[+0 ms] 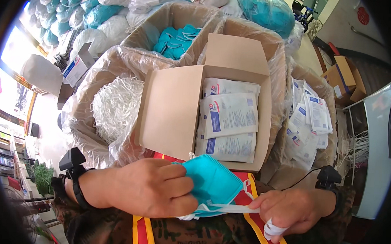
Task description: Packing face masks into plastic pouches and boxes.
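Between both hands, teal mask [212, 184] lies crosswise, peak up.

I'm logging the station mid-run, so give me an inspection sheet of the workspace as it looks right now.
Surface: no tabletop seen; work is over the lap, against an open cardboard box.
Job's things: teal folded mask, white strap stretched across it.
Clutter: sealed white packets in the box; bag-lined cartons of white straps, teal masks, more packets.
Grippers: left hand grips the mask; right hand pinches the strap, one finger taped.
Cables: thin black lead at right wrist.
Surroundings: stacked filled bags behind.
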Tool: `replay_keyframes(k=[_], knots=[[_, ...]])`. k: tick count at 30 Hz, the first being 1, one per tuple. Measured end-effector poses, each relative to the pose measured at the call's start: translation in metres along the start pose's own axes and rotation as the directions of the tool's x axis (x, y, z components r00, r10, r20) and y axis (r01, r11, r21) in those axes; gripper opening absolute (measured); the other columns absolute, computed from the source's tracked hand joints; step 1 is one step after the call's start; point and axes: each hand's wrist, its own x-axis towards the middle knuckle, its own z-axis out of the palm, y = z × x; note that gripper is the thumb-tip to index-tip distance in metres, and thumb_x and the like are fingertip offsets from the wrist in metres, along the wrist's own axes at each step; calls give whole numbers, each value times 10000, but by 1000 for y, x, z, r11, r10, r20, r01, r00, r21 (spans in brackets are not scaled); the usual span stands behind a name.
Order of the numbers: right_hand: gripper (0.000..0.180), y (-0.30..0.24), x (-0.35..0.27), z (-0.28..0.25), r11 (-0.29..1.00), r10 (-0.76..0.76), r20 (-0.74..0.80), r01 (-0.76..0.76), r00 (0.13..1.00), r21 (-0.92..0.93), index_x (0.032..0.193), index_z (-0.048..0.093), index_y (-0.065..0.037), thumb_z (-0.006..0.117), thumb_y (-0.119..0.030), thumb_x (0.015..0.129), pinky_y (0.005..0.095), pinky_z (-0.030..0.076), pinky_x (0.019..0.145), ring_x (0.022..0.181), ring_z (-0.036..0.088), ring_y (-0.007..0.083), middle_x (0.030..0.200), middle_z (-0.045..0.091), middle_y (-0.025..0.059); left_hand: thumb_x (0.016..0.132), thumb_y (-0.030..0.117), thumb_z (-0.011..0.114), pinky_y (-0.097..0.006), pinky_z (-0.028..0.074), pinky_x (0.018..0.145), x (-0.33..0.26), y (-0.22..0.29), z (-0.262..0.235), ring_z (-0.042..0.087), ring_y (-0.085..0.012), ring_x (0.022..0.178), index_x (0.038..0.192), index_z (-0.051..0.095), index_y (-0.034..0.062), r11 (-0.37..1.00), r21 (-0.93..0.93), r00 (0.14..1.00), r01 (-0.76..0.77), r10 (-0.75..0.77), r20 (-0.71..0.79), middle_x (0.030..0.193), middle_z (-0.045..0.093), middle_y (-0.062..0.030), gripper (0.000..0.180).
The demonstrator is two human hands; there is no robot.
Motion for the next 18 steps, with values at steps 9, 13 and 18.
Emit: replay_keyframes(k=[9, 13, 18], knots=[[199, -14, -57, 1, 928, 348, -741, -323, 574, 185, 833, 636, -5, 601, -188, 904, 287, 484, 582, 625, 614, 157, 665, 581, 57, 587, 128, 740, -388, 497, 617, -77, -32, -35, 597, -285, 735, 782, 560, 87, 634, 411, 727, 656, -677, -114, 750, 545, -80, 269], [312, 22, -5, -28, 893, 424, -726, -382, 541, 238, 1076, 656, 9, 577, -262, 944, 189, 365, 470, 528, 517, 46, 653, 561, 2, 636, 82, 687, -377, 485, 589, -16, -46, -10, 562, -266, 740, 827, 517, 92, 776, 442, 889, 450, -438, -137, 779, 494, -64, 256], [441, 85, 40, -61, 936, 322, -714, -95, 621, 340, 1276, 551, -23, 664, -230, 904, 172, 335, 472, 536, 439, 12, 777, 596, -27, 568, 67, 721, -414, 471, 602, 16, -57, -3, 547, -302, 746, 812, 488, 77, 768, 491, 909, 410, -304, -284, 796, 487, -85, 338]])
